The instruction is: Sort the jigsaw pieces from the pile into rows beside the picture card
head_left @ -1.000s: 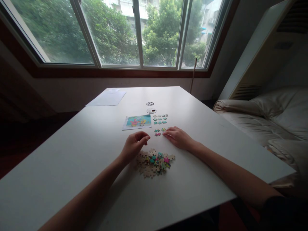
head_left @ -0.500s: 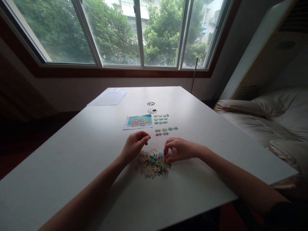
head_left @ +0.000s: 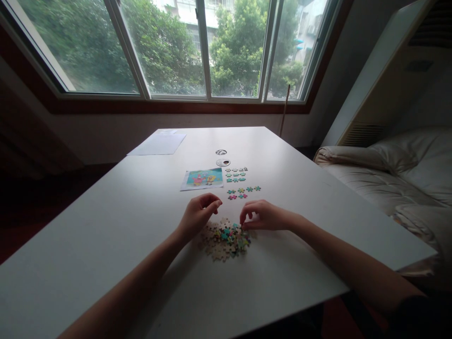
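Observation:
A heap of jigsaw puzzle pieces (head_left: 223,242) lies on the white table, many with bare cardboard backs up, others in teal, yellow and pink. At its right edge, my right hand (head_left: 263,215) has thumb and fingertips pinched together on a puzzle piece that the fingers mostly cover. My left hand (head_left: 200,210) hovers at the heap's upper left, fingers curled and thumb against them; whether anything is inside is hidden. Beyond the hands, several loose puzzle pieces (head_left: 242,190) are laid out in short rows. Left of these rows lies a cartoon picture sheet (head_left: 205,178).
Two round black-and-white discs (head_left: 223,162) lie behind the picture sheet. White paper (head_left: 157,143) rests at the table's far left corner. A pale padded sofa (head_left: 374,169) stands beyond the right edge of the table (head_left: 106,226). Windows line the far wall.
My right hand's thumb has risen and closed against the fingertips, and the fingers have lifted slightly off the heap. My left hand has barely shifted.

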Demonstrator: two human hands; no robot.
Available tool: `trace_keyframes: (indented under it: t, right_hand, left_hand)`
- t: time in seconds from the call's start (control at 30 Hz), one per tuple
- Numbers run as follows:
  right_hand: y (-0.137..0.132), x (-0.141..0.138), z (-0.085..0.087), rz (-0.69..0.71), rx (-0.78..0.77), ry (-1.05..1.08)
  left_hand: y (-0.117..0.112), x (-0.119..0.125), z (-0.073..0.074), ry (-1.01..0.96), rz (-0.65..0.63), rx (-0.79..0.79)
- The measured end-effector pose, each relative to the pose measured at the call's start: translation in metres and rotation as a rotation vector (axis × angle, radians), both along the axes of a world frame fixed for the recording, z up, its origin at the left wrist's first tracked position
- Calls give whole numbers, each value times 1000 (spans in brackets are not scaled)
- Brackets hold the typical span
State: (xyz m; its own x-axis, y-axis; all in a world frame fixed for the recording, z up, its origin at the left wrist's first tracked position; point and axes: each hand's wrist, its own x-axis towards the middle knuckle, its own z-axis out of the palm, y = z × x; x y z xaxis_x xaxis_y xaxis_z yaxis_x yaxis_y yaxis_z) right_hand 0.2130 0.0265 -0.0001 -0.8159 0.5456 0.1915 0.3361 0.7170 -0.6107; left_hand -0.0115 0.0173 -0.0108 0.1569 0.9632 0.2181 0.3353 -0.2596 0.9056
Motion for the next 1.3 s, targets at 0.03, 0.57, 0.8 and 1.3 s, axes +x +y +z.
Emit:
trace_keyframes:
  t: [0.03,0.57,0.8,1.3]
  right_hand:
    - [1,0,0,0,-17,17]
    - [1,-11,-4,-214,-224,284]
    - [-2,-14,-5,-235,-211,331]
    - [-4,-13,-10,-306,213,264]
  left_hand:
    - [0,0,0,1,0,2]
    - [-15,13,6,179,-266,-9]
    - [-17,16,5,199,-283,-9]
    - [-13,14,6,81,-137,-27]
